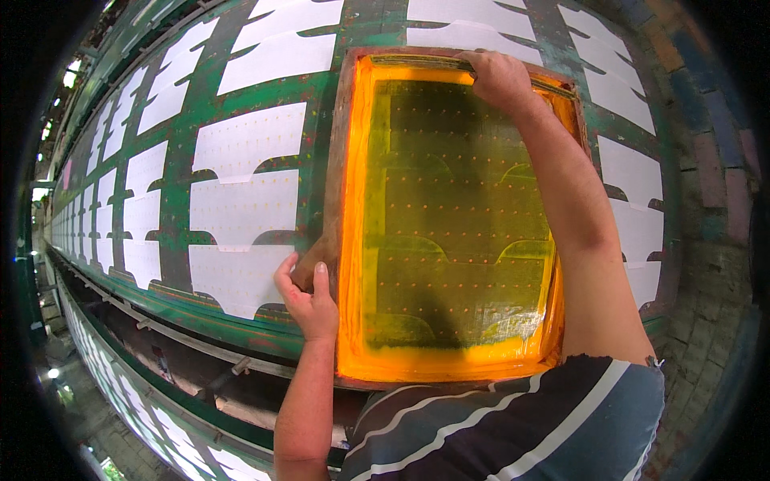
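Beside left grip (311,307), under right grip (502,82) — a framed yellow screen (449,220).

Shirt (525,417): near-black and slate-blue bands, split by white stripes (591,395) slanting across it. Ragged hem (601,359) on the shirt's upper right — loose dark threads. Beyond the shirt everything's bare: right arm (581,208), right hand (501,78), left forearm (306,405), left hand (314,309) — fingers rounded.

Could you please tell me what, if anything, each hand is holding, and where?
The left hand holds the screen frame by its wooden side handle; the right hand grips the dark bar near its middle.
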{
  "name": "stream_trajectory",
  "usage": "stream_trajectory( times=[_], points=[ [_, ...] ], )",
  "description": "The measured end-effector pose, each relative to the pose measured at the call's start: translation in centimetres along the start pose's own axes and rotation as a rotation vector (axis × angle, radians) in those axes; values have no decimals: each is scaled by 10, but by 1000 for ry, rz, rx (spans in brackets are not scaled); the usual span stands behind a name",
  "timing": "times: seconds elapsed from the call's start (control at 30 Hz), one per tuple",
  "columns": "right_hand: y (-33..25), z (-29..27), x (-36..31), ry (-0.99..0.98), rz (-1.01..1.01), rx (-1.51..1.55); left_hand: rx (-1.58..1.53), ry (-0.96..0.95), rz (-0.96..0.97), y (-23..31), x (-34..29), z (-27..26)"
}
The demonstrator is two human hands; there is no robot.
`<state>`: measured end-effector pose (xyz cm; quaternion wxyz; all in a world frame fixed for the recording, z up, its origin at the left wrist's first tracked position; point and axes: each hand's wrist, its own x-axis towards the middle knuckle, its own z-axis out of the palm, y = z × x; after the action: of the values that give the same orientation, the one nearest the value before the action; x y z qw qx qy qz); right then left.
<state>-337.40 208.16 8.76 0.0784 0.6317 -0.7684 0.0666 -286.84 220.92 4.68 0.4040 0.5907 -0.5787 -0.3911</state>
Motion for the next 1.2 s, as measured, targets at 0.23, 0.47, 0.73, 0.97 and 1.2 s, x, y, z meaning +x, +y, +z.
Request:
stream_trajectory(
  times=[0.23,0.47,0.73,0.97,1.2],
  points=[
    [10,-21,15,-223,-45,-46,164,-14,68,12,2,2],
    [-42,-51,-78,-362,-44,68,153,-41,82,6,5,-2],
    [-129,-97,-246,-354,-68,121,40,-62,124,-5,11,-1],
    [-214,-133,-375,-324,-29,213,-4,-80,189,-14,15,-4],
    [-261,-151,-453,-265,-15,240,8,-66,188,-16,15,-2]
  ],
)
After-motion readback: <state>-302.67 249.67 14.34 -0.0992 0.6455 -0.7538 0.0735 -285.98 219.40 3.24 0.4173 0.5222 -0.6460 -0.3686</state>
